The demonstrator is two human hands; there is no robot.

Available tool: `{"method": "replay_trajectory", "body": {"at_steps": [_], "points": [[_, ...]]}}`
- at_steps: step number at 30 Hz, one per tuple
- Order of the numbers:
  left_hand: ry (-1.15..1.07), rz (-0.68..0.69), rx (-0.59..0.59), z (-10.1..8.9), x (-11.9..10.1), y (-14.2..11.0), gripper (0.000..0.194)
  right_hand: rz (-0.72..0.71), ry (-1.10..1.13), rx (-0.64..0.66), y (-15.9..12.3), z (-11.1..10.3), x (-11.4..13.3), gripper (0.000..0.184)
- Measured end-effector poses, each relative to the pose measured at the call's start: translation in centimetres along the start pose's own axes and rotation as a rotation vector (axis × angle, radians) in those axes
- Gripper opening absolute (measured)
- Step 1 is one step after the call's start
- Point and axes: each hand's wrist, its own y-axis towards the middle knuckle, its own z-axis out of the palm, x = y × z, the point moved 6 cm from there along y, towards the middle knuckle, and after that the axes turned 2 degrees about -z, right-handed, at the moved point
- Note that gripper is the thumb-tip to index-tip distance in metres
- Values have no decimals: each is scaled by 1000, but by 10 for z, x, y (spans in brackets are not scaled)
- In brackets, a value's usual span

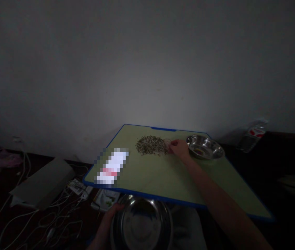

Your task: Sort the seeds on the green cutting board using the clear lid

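Under the table's near edge, my left hand (111, 217) grips the rim of a shiny metal bowl (142, 224) from the left. My right hand (178, 146) reaches over the table, its fingers closed on a small see-through piece (167, 142) with a rounded edge. That piece touches the right side of a spread-out pile of small dark and pale grains (150, 145), whose exact kind is too small to tell. Just right of my right hand stands another metal bowl (206, 146) with something small and colourful at its bottom.
The pale green tabletop (152, 177) has a blue rim. A phone with a blurred bright screen (113, 166) lies at its left. White cables (56, 215) and a grey box (44, 184) are on the floor at left. A plastic packet (255, 135) leans beyond the right edge.
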Motion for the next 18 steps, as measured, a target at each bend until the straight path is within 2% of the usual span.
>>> {"method": "replay_trajectory", "body": {"at_steps": [5, 9, 12, 18], "points": [[54, 41, 17, -5, -4, 3, 8, 15, 134, 14, -2, 4, 2, 20], [58, 21, 51, -1, 0, 0, 8, -53, 145, 17, -7, 3, 13, 19], [51, -3, 73, 3, 4, -2, 17, -90, 184, 38, -10, 4, 18, 21], [35, -32, 89, 4, 4, 1, 12, -203, 199, 63, -12, 3, 28, 24]]}}
